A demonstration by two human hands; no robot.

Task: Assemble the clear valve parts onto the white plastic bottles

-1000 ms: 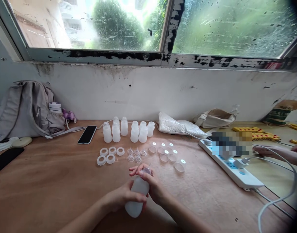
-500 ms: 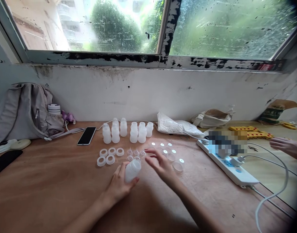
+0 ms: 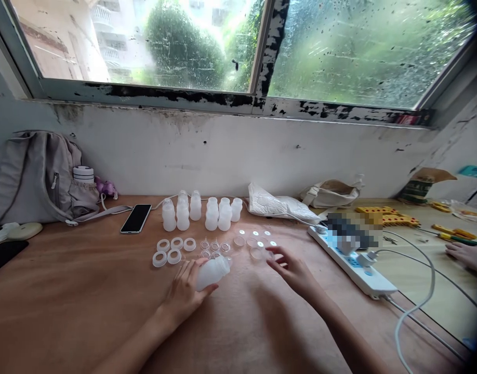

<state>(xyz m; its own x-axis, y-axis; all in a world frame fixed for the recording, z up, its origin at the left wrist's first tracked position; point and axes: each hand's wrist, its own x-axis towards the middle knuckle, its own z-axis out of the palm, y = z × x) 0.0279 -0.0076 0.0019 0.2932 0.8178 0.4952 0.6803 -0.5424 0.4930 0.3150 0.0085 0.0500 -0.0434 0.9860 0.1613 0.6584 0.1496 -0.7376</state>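
My left hand (image 3: pixel 186 285) is wrapped round a frosted white plastic bottle (image 3: pixel 211 274), tilted with its open neck to the right. My right hand (image 3: pixel 291 267) hovers at the clear round caps (image 3: pixel 256 253), its bent fingers apart, the fingertips beside one clear cap. Part of that group is hidden by the hand. Small white discs (image 3: pixel 260 244) lie by the caps. Behind the held bottle are several clear nipples (image 3: pixel 225 247), partly covered by it. White screw rings (image 3: pixel 159 258) lie to their left. Several more frosted bottles (image 3: pixel 225 218) stand upright behind.
A phone (image 3: pixel 136 218) and a grey backpack (image 3: pixel 47 176) are at the left. At the right lie a white power strip (image 3: pixel 355 262) with cables, a white plastic package (image 3: pixel 281 202) and yellow parts (image 3: pixel 398 217). Another person's hand (image 3: pixel 468 257) rests at the far right.
My right hand has moved right, from near the nipples to the clear caps. The bottle in my left hand now tilts further to the right. The view has shifted slightly right.
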